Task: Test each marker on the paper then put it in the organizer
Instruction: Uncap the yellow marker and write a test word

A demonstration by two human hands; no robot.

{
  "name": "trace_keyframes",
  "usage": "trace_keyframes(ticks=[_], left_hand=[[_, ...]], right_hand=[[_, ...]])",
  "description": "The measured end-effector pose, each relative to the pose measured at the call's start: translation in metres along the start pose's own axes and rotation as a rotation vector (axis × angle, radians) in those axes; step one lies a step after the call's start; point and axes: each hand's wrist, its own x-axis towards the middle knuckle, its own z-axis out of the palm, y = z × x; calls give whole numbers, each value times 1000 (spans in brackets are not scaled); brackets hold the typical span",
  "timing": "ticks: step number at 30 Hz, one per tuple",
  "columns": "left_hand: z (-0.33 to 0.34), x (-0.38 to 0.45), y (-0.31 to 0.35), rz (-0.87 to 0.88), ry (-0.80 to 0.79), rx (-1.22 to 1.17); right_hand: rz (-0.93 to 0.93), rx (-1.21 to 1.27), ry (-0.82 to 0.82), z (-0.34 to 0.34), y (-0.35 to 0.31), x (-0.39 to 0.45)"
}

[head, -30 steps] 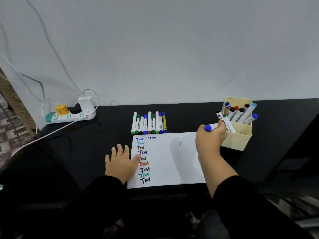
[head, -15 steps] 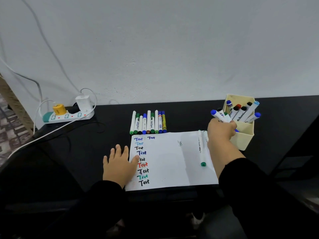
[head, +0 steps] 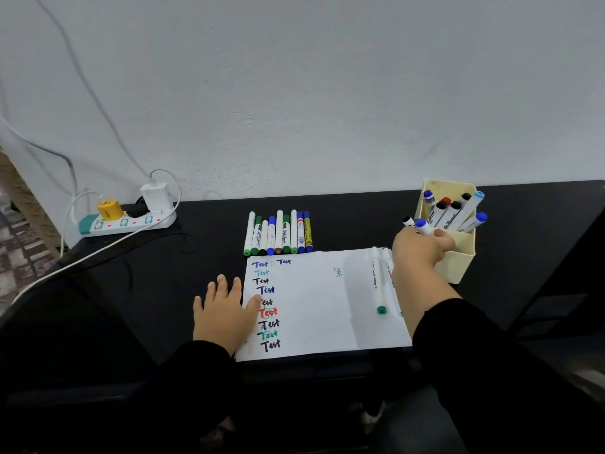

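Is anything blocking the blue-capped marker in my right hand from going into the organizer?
Nothing separate blocks it. The right hand holds the blue-capped marker at the organizer rim. The only obstacle is the markers already standing inside, which crowd the opening, mostly toward the back.

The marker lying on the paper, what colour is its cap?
Green. The marker has a white body and a green cap, seen in the head view.

A black table point(head: 170, 290) is set against a pale grey wall point(head: 294, 93). A white power strip point(head: 127, 223) with a teal end is placed at ten o'clock on the table; a white charger point(head: 156, 198), a yellow plug point(head: 109, 209) and a black plug point(head: 137, 211) are seated in it. White cables point(head: 82, 257) are trailed off towards eight o'clock.
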Motion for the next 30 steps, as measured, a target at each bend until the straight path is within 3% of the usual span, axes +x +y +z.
trace_keyframes(ticks=[8,13,22,30], left_hand=[[-2,-4,0,12,13,-19],[-2,-4,1,15,16,-37],[-2,1,1,7,-2,-2],[0,3,1,3,-25,53]], right_hand=[[32,-27,-89,14,3,-15],[-58,-146,-258,33,14,-24],[-284,-732,-619,92,34,-8],[-395,-1286,-723,145,42,1]])
